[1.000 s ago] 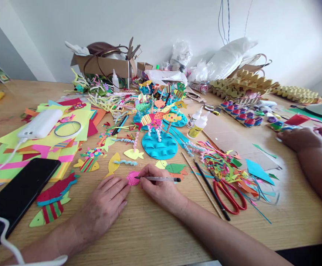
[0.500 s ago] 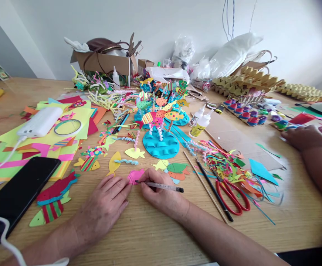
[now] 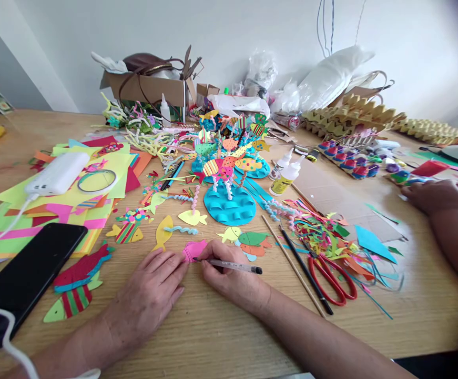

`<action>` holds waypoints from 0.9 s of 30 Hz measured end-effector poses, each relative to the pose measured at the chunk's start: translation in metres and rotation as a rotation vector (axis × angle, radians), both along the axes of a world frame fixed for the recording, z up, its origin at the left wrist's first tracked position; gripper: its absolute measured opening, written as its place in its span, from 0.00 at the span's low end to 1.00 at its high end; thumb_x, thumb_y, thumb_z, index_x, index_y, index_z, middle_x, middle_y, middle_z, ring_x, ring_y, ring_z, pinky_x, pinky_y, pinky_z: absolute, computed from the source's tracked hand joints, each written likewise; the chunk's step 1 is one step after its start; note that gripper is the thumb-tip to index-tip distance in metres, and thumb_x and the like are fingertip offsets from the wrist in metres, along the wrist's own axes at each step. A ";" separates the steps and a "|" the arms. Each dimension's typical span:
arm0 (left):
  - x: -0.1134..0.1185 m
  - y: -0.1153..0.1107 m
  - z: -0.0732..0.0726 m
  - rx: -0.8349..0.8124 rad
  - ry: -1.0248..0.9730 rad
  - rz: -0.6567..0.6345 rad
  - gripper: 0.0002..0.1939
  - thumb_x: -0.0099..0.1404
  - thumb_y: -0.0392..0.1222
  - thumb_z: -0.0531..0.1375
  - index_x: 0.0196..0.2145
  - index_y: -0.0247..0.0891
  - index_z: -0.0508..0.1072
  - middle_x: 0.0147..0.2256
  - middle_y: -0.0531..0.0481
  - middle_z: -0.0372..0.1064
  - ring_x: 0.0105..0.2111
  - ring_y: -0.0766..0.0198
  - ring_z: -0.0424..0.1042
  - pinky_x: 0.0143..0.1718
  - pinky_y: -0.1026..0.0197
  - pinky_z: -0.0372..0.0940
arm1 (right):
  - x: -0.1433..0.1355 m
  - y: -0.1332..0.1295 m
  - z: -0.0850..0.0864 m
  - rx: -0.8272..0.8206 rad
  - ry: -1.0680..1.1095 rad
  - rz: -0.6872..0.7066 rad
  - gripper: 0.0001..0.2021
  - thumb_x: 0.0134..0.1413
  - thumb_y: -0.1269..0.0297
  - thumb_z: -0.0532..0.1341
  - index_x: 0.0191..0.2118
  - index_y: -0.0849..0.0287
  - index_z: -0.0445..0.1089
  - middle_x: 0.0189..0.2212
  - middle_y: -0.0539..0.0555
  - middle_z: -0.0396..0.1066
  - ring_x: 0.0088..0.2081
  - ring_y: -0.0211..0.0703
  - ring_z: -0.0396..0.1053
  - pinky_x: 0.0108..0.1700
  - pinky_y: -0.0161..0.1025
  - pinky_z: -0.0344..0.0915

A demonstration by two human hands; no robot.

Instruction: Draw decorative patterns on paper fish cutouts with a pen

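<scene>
Since a moment ago almost nothing has moved: both hands rest in the same spots, and the pen has tilted only slightly. A wide wooden surface is strewn with coloured paper cut-outs. Near the middle stands a blue moulded base carrying paper fish on curly stems. At the near left lies a black phone; to the right lie red-handled scissors. The left hand lies flat, fingers loosely spread, its fingertips pressing the edge of a pink paper fish. The right hand is curled closed around a clear pen, whose tip touches the pink fish. At the far right, another person's hand rests on the surface.
</scene>
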State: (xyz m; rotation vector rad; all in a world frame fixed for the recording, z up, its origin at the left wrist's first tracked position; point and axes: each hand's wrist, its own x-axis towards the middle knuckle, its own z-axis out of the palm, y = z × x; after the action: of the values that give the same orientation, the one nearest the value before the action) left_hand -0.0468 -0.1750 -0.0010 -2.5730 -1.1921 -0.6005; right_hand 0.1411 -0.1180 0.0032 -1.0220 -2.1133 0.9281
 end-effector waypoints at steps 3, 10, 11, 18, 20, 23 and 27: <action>0.001 0.000 0.001 0.009 -0.004 0.009 0.19 0.71 0.37 0.44 0.43 0.31 0.73 0.42 0.46 0.73 0.44 0.59 0.68 0.50 0.55 0.57 | 0.000 0.000 0.000 0.004 -0.008 0.007 0.06 0.46 0.74 0.54 0.28 0.61 0.67 0.21 0.50 0.70 0.22 0.34 0.64 0.24 0.30 0.56; -0.002 0.001 0.001 0.004 0.033 -0.001 0.17 0.70 0.36 0.45 0.45 0.34 0.73 0.43 0.47 0.74 0.44 0.60 0.68 0.50 0.55 0.58 | 0.000 0.000 -0.001 0.011 -0.009 -0.006 0.05 0.46 0.74 0.54 0.28 0.60 0.66 0.20 0.48 0.68 0.21 0.32 0.61 0.23 0.29 0.55; -0.002 0.002 0.001 0.006 0.036 -0.003 0.17 0.70 0.36 0.45 0.45 0.34 0.73 0.43 0.47 0.74 0.44 0.60 0.69 0.50 0.55 0.58 | 0.000 0.000 -0.001 0.016 -0.009 -0.009 0.05 0.46 0.74 0.54 0.28 0.60 0.66 0.20 0.48 0.67 0.20 0.32 0.61 0.23 0.29 0.54; -0.002 0.002 0.001 0.022 0.047 -0.001 0.18 0.71 0.37 0.44 0.44 0.34 0.73 0.42 0.47 0.74 0.44 0.60 0.69 0.50 0.54 0.58 | 0.002 -0.001 -0.001 0.047 0.005 0.002 0.05 0.44 0.75 0.54 0.26 0.60 0.65 0.19 0.48 0.66 0.20 0.32 0.60 0.24 0.29 0.54; -0.002 0.002 0.001 0.021 0.050 0.001 0.18 0.71 0.37 0.44 0.43 0.34 0.73 0.42 0.48 0.74 0.43 0.60 0.69 0.50 0.55 0.58 | 0.002 -0.001 -0.002 0.040 0.010 -0.005 0.05 0.44 0.75 0.54 0.26 0.60 0.65 0.19 0.48 0.66 0.20 0.32 0.60 0.23 0.29 0.54; -0.002 0.002 0.001 0.026 0.052 -0.002 0.19 0.71 0.37 0.43 0.43 0.34 0.73 0.42 0.48 0.74 0.43 0.60 0.69 0.50 0.55 0.58 | 0.001 0.000 -0.002 0.012 0.028 -0.046 0.05 0.45 0.75 0.55 0.27 0.60 0.66 0.20 0.48 0.67 0.21 0.32 0.60 0.23 0.29 0.54; -0.001 0.002 0.000 0.025 0.044 -0.002 0.19 0.71 0.38 0.43 0.43 0.34 0.73 0.42 0.48 0.74 0.43 0.60 0.69 0.49 0.55 0.58 | 0.000 0.000 -0.002 0.010 -0.003 -0.056 0.05 0.46 0.74 0.56 0.29 0.60 0.68 0.22 0.49 0.69 0.22 0.33 0.63 0.25 0.29 0.57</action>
State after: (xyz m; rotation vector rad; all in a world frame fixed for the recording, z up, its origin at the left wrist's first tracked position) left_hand -0.0483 -0.1727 -0.0006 -2.5533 -1.1606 -0.5523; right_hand 0.1412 -0.1178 0.0014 -1.0724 -2.0786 0.8880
